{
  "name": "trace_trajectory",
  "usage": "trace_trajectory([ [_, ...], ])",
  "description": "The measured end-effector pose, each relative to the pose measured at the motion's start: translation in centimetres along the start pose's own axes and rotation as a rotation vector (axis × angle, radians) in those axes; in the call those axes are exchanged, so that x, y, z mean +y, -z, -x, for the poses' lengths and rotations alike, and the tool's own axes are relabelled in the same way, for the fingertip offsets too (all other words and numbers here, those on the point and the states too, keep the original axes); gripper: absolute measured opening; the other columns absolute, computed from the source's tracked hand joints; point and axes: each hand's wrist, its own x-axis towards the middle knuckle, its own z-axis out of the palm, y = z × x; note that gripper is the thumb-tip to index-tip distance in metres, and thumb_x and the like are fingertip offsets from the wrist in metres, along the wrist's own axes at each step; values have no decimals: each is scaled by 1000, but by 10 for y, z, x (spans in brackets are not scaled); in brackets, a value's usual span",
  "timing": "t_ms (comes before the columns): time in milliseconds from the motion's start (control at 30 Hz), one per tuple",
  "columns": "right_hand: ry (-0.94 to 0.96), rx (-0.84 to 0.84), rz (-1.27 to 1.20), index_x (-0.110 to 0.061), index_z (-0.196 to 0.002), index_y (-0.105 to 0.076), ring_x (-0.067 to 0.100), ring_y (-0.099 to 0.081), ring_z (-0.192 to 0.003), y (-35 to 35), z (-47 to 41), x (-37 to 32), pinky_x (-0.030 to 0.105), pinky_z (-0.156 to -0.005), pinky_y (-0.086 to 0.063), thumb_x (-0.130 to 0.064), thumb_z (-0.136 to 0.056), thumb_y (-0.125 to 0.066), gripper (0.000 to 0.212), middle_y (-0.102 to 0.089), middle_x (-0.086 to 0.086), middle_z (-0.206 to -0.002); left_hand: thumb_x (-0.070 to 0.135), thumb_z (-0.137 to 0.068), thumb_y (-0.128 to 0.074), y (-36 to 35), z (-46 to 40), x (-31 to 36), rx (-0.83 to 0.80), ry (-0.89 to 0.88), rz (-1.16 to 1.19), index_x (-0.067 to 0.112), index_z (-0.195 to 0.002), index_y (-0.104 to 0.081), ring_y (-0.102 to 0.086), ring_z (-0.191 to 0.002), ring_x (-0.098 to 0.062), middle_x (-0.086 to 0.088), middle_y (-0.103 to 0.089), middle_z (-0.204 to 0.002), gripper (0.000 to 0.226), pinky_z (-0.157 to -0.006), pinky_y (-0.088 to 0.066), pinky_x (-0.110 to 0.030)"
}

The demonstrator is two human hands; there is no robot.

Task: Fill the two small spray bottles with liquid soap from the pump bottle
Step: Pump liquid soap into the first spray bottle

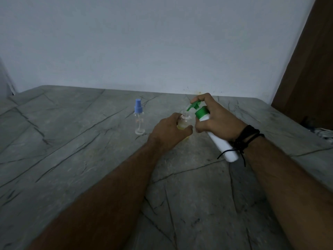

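Dim, bluish, evenly lit, without hard shadows or glare. Soft and slightly smeared throughout, blurrier toward the lower corners. Wide-angle bending at the edges.

It looks like a plain room in a home: beyond the fingers (200, 98) a bare painted wall (144, 42), beneath them a veined stone counter (72, 141), to their right a brown wooden door (310, 69).

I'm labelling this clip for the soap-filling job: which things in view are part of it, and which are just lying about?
Part of the job:
- pump bottle, tilted in the right hand
- open spray bottle, held by the left hand
- capped spray bottle, standing apart

Lying about:
- cloth at the table's right edge
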Motion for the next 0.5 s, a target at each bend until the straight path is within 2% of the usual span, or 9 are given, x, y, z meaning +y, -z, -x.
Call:
trace_trajectory([
  [233,8,-2,1,-28,-132,-44,15,-63,-79,-2,0,1,29,-70,-54,1,-71,-77,75,-62,-6,-94,57,-81,-68,0,0,0,-2,-15,-14,22,-133,-52,-63,-102,-16,1,-66,-122,65,-88,-54,-39],
  [333,4,-2,11,-26,-130,-44,12,-60,-74,-1,0,0,26,-65,-49,4,-72,-73,71,-62,-5,-91,54,-81,-67,0,0,0,-11,-8,-3,22,-135,-52,-63,-104,-17,1,-65,-124,64,-90,-54,-40],
  [500,0,4,14,-25,-129,-45,13,-62,-77,-2,0,0,26,-67,-50,2,-72,-76,70,-63,-4,-94,57,-80,-67,0,-1,-1,-9,-18,-13,23,-133,-53,-63,-102,-16,2,-66,-122,65,-88,-54,-39],
])
